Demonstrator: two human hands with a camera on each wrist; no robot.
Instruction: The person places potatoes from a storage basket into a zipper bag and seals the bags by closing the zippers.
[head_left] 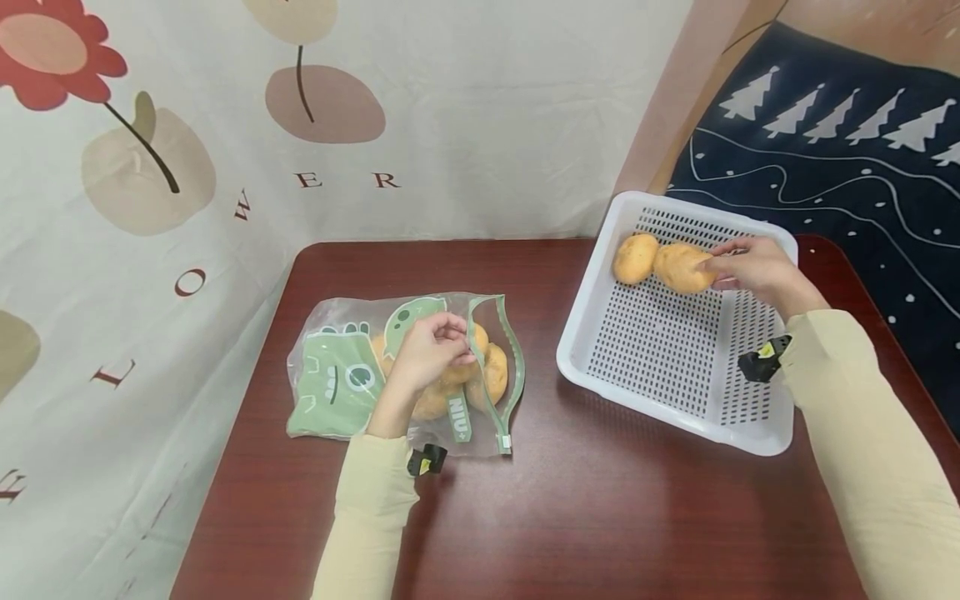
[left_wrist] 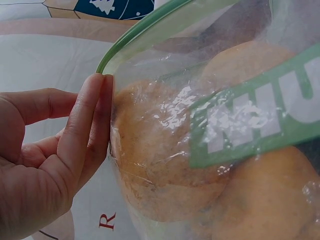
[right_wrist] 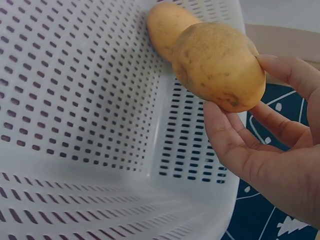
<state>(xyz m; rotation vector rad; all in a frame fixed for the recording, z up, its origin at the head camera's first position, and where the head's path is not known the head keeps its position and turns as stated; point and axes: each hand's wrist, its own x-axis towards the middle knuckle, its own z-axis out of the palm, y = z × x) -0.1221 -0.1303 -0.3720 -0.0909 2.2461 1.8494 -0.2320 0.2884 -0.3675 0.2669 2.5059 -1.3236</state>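
My right hand (head_left: 757, 271) holds a yellow potato (right_wrist: 220, 67) between thumb and fingers, over the white perforated basket (head_left: 581, 333). Another potato (head_left: 636, 258) sits in the basket's far left corner, partly behind the held one in the right wrist view. On the left, a clear zip bag (head_left: 495, 433) with a green cartoon print lies on the table, several potatoes (head_left: 493, 375) inside it. At the bag's mouth, my left hand (head_left: 431, 354) pinches the edge beside the green zip strip (left_wrist: 135, 32); the plastic at its fingertips is partly hidden.
Both the bag and the basket rest on a dark red wooden table (head_left: 600, 492). A pale flower-print cloth (head_left: 487, 167) hangs behind and to the left. Dark blue fabric with white trees (head_left: 817, 179) lies beyond the basket at the right.
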